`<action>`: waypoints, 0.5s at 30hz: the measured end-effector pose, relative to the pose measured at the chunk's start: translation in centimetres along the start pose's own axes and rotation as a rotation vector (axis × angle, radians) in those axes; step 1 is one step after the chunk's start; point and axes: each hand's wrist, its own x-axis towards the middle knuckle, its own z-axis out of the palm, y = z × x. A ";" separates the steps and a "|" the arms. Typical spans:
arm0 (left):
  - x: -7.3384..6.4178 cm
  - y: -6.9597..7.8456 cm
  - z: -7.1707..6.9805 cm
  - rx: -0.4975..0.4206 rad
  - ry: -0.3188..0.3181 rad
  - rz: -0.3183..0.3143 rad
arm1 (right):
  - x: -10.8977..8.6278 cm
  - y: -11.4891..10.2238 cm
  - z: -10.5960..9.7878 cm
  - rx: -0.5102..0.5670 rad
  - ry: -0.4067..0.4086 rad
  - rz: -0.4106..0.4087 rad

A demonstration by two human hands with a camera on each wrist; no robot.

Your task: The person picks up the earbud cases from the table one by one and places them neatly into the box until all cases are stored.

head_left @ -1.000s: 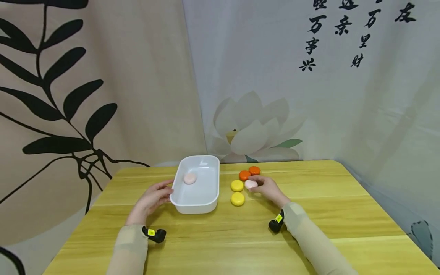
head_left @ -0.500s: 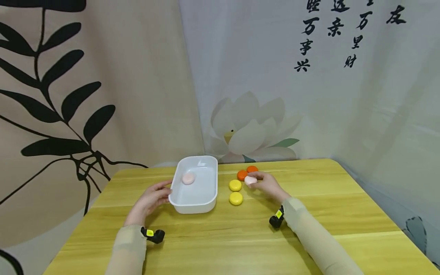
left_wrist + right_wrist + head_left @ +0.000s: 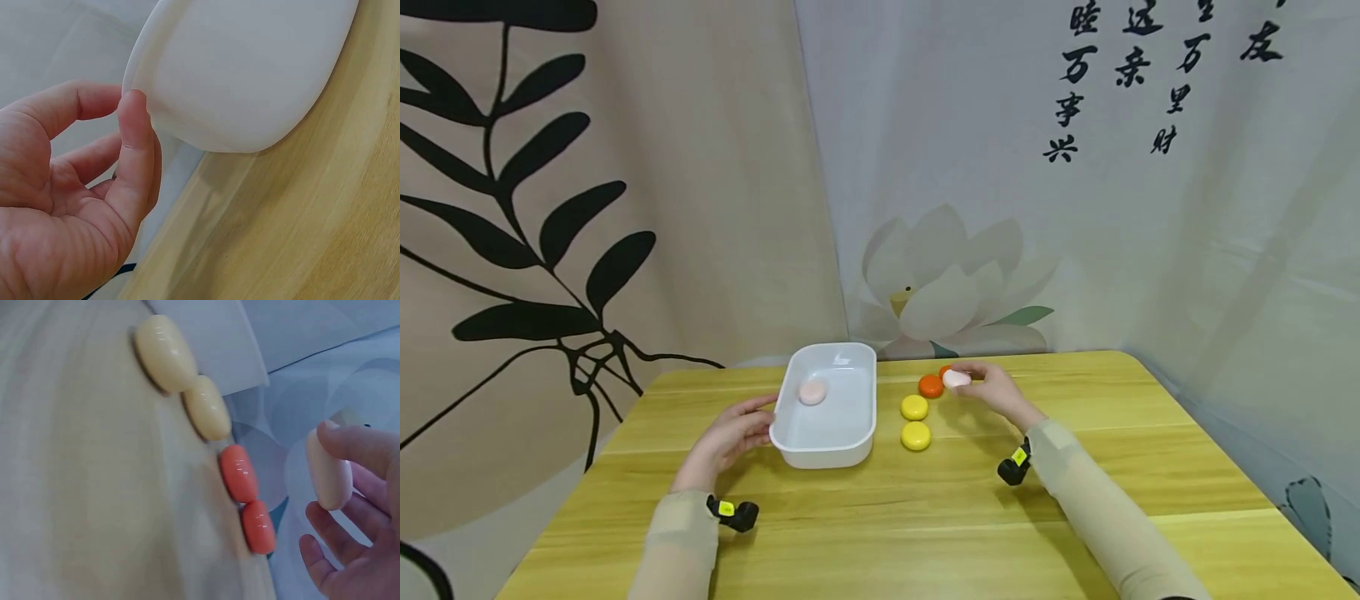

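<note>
My right hand point(image 3: 997, 393) pinches a pale pink rounded disc point(image 3: 956, 379) between thumb and fingers. In the right wrist view this disc point(image 3: 329, 472) is raised off the wood. Below and left of it, two orange discs point(image 3: 931, 386) lie on the table, the rear one partly covered. Nearer the front are two yellow discs point(image 3: 915, 436). My left hand point(image 3: 736, 435) grips the left rim of a white rectangular tray point(image 3: 824, 457). The left wrist view has the thumb point(image 3: 133, 119) on the tray's edge. Inside the tray rests another pale pink disc point(image 3: 812, 392).
All of this stands on a wooden table point(image 3: 865, 533). Close behind its back edge hangs a printed cloth point(image 3: 955, 283) with a lotus, black leaves and writing. A small black camera is strapped to each wrist.
My right hand has lifted the pale pink disc from beside the yellow and orange ones and carried it slightly back, over the rear orange disc. The left hand stays at the tray.
</note>
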 end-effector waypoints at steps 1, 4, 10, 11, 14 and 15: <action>0.0 0.0 0.0 -0.006 -0.002 0.001 | 0.1 -0.2 -0.2 -0.002 0.002 -0.002; 0.0 -0.1 0.0 -0.023 -0.007 0.003 | 0.5 -0.6 -0.6 0.009 -0.007 -0.010; 0.0 -0.4 -0.1 -0.033 -0.011 0.007 | 0.9 -1.9 -1.1 0.017 -0.011 -0.029; 0.0 -0.5 -0.1 -0.034 -0.009 0.007 | 0.9 -2.1 -1.2 0.017 -0.013 -0.034; 0.0 -0.6 0.0 -0.036 -0.010 0.005 | 1.1 -2.5 -1.5 0.017 -0.007 -0.045; -0.1 -0.6 0.0 -0.035 -0.010 0.005 | 1.2 -2.7 -1.6 0.014 -0.003 -0.043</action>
